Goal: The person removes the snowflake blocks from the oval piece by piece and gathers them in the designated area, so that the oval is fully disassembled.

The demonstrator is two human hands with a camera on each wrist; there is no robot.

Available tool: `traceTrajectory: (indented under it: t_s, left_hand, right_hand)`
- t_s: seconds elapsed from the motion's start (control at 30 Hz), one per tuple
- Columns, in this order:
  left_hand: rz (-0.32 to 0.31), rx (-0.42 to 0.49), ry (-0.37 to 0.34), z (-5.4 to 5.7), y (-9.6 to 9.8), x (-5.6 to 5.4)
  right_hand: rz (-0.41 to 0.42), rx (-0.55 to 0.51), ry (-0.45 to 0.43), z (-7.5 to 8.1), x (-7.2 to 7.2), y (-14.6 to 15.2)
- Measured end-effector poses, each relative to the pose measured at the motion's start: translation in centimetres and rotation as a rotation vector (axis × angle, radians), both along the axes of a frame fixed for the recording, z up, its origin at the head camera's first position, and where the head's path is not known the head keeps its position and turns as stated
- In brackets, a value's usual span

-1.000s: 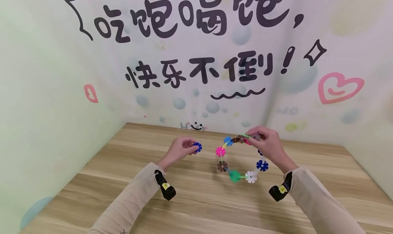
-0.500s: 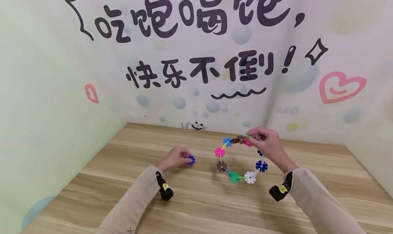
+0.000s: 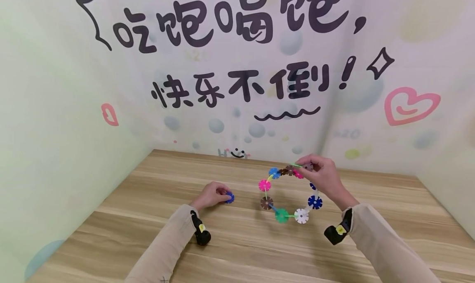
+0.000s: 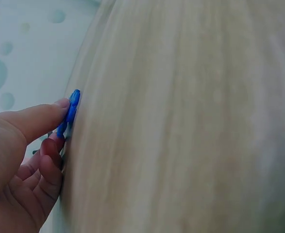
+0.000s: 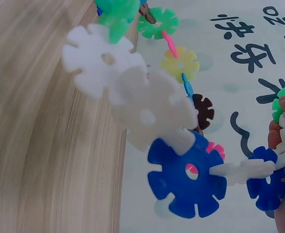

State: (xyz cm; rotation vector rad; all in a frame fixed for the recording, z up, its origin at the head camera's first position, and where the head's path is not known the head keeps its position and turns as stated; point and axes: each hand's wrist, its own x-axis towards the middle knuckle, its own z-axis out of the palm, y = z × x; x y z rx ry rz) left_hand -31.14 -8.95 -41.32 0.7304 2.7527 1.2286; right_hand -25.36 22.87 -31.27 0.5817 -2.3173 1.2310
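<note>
Head view: blue disc (image 3: 230, 197) pinched by left hand (image 3: 211, 195); disc ring (image 3: 282, 215) gripped by right hand (image 3: 323, 173), hung below and leftward; might be pulled apart by own weight.

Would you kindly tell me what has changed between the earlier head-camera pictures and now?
The left hand moved lower and slightly left in the head view, carrying the blue disc it pinches. The right hand stayed nearly in place, holding the ring of linked discs.

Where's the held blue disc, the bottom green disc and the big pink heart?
Blue disc (image 3: 231, 197): head view, uncovered side.
Green disc (image 3: 282, 215): head view, its middle.
Pink heart (image 3: 412, 106): head view, inside its outline.
</note>
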Motion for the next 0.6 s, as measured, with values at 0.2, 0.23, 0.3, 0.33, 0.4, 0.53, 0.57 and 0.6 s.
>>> traceTrajectory:
  t_s: [0.2, 0.23, 0.3, 0.33, 0.4, 0.53, 0.57, 0.6]
  left_hand:
    - [0.017, 0.010, -0.023, -0.2, 0.1, 0.0]
    - [0.019, 0.015, -0.028, -0.2, 0.0, 0.0]
    - [0.027, 0.031, -0.031, -0.3, 0.0, 0.0]
    - [0.028, 0.042, -0.033, -0.3, -0.1, 0.0]
    - [0.029, 0.064, -0.038, -0.3, -0.1, 0.1]
    - [0.037, 0.118, -0.071, 0.2, -0.1, 0.5]
    - [0.039, 0.131, -0.075, 0.5, 0.0, 0.7]
    - [0.042, 0.142, -0.081, 0.8, 0.1, 0.9]
  right_hand:
    - [0.007, -0.011, -0.008, -0.1, 0.1, -0.1]
    - [0.010, -0.012, -0.009, -0.1, 0.1, -0.1]
    - [0.015, -0.013, -0.008, -0.1, 0.1, -0.2]
    - [0.019, -0.014, -0.008, -0.1, 0.1, -0.3]
    - [0.025, -0.015, -0.006, -0.1, 0.2, -0.4]
    - [0.027, -0.010, -0.007, -0.1, 0.4, -0.6]
    - [0.026, -0.009, -0.009, -0.1, 0.4, -0.6]
    - [0.023, -0.007, -0.011, -0.1, 0.4, -0.6]
